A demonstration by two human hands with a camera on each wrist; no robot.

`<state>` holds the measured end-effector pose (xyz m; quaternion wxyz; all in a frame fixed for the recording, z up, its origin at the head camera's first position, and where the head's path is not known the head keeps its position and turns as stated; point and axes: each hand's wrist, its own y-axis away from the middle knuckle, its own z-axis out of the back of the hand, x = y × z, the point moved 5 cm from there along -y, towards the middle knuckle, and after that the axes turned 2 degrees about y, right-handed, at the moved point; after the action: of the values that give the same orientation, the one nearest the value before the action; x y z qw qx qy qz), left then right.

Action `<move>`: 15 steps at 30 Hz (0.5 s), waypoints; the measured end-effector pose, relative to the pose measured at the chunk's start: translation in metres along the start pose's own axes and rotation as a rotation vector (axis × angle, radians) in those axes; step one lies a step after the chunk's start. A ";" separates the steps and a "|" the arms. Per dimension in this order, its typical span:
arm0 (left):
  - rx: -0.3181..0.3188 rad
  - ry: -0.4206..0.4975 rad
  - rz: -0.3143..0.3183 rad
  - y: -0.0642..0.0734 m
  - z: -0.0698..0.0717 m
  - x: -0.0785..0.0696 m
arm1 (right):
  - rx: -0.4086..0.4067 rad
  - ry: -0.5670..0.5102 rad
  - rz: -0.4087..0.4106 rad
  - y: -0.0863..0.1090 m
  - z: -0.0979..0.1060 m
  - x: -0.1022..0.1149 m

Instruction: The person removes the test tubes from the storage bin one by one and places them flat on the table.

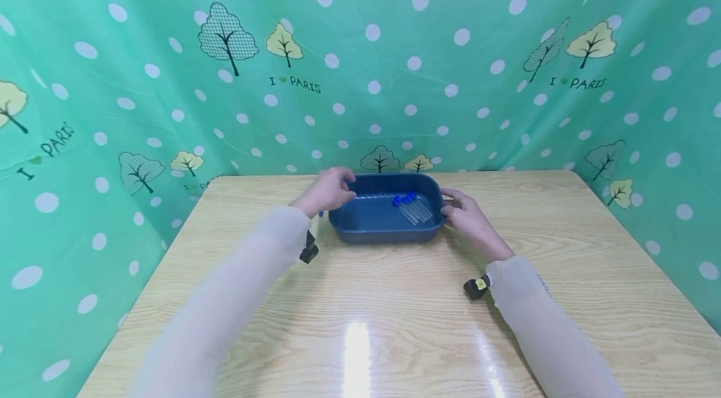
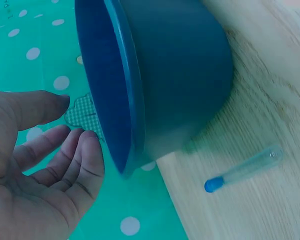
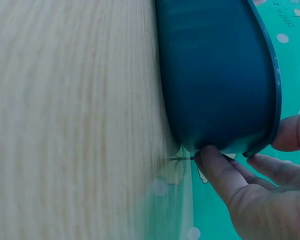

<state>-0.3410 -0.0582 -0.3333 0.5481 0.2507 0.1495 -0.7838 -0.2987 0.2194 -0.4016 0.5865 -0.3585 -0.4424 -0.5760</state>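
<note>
A dark blue plastic basin (image 1: pixel 388 237) stands on the wooden table with several clear test tubes (image 1: pixel 415 209) with blue caps lying in its right half. My left hand (image 1: pixel 328 191) hovers over the basin's left rim, thumb apart from the loosely bent fingers, holding nothing. On the table outside that end lies a single blue-capped test tube (image 2: pixel 247 169), mostly hidden by the left hand in the head view. At the opposite end my right hand (image 1: pixel 466 216) grips the basin, its thumb (image 3: pixel 292 132) at the rim and its fingertips against the outer wall.
The light wood table (image 1: pixel 417 310) reaches back to a green polka-dot curtain (image 1: pixel 394 79), which also hangs along both sides. A small black wrist camera (image 1: pixel 309 249) sits at the left wrist, and another camera (image 1: pixel 476 286) at the right.
</note>
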 end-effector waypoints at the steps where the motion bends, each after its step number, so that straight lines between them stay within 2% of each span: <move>1: -0.001 -0.003 -0.007 -0.001 -0.002 -0.001 | -0.001 -0.001 0.002 0.000 0.000 0.000; 4: 0.000 -0.004 -0.028 -0.004 -0.007 -0.005 | -0.003 -0.005 0.007 0.000 0.000 0.000; 11: 0.048 -0.002 -0.083 -0.008 -0.022 -0.015 | 0.003 -0.009 0.006 0.000 0.000 -0.001; 15: 0.053 -0.028 -0.107 -0.010 -0.029 -0.020 | 0.003 -0.004 -0.001 0.000 0.001 -0.001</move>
<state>-0.3381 -0.0241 -0.3469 0.5006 0.2456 0.1340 -0.8192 -0.2985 0.2202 -0.4023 0.5858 -0.3589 -0.4446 -0.5748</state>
